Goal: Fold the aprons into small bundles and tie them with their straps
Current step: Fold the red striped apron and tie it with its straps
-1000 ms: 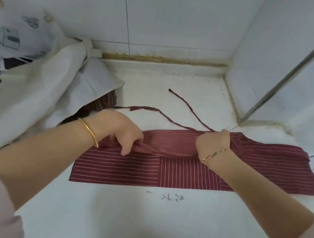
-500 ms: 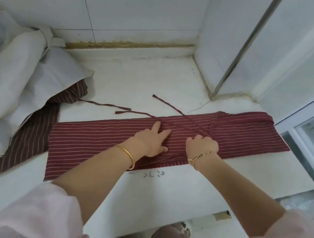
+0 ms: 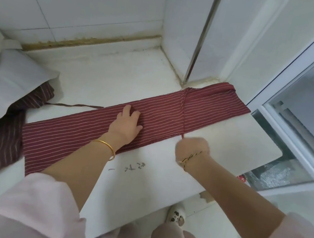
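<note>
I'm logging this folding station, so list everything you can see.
counter: one, white, centre
red striped apron: one, dark red, folded long on the counter
strap: one, red, taut across the apron's right part
loose strap: one, dark, on the counter left of centre
white cloth: one heap, white, far left
dark striped apron: one, brown, partly under that cloth
metal pole: one, silver, back corner
shoe: one, white, floor below
left hand: one, flat on the red striped apron
right hand: one, gripping the strap

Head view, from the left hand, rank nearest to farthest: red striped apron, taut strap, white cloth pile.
1. Red striped apron: directly under the left hand.
2. Taut strap: to its right, held by the right hand.
3. White cloth pile: far left.
</note>
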`<state>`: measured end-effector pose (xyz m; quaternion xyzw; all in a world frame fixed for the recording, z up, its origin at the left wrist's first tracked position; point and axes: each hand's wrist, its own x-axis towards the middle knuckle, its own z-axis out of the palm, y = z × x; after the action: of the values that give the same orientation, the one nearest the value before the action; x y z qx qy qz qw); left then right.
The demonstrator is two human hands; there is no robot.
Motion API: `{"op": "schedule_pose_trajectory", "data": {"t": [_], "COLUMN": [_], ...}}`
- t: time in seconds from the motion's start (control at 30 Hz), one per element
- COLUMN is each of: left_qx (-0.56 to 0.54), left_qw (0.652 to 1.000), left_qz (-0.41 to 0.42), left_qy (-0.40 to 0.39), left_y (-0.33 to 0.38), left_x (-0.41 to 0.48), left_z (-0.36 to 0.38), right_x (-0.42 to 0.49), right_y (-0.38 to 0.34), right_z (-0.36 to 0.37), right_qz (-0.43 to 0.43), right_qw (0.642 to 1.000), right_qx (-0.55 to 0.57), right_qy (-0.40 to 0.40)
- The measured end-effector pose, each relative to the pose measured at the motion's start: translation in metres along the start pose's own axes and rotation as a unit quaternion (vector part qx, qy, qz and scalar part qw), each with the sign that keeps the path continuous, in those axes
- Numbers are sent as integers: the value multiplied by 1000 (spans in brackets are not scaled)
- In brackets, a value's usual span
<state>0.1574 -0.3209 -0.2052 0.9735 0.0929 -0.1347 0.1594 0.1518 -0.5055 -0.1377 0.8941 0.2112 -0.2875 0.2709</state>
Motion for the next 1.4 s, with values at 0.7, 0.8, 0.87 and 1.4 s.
{"op": "schedule_pose_trajectory", "data": {"t": [0.7, 0.8, 0.87, 1.4], "left_qx": [-283, -499, -636, -716], "left_qw": [778, 679, 588, 693], "left_qz": [-536, -508, -482, 22], "left_qy": [167, 180, 132, -80], "left_y": [-142, -153, -150, -31], "left_x": [-107, -99, -99, -52], "left_z": [-23, -39, -49, -115], "right_x": [75, 79, 81, 48], "right_y": [-82, -72, -71, -92], "right_z": [-53, -49, -40, -13], "right_qz": [-96, -30, -33, -217], "right_qw": [971, 971, 978, 620], "right_qx": [167, 180, 175, 753], "right_qy": [141, 154, 113, -40]}}
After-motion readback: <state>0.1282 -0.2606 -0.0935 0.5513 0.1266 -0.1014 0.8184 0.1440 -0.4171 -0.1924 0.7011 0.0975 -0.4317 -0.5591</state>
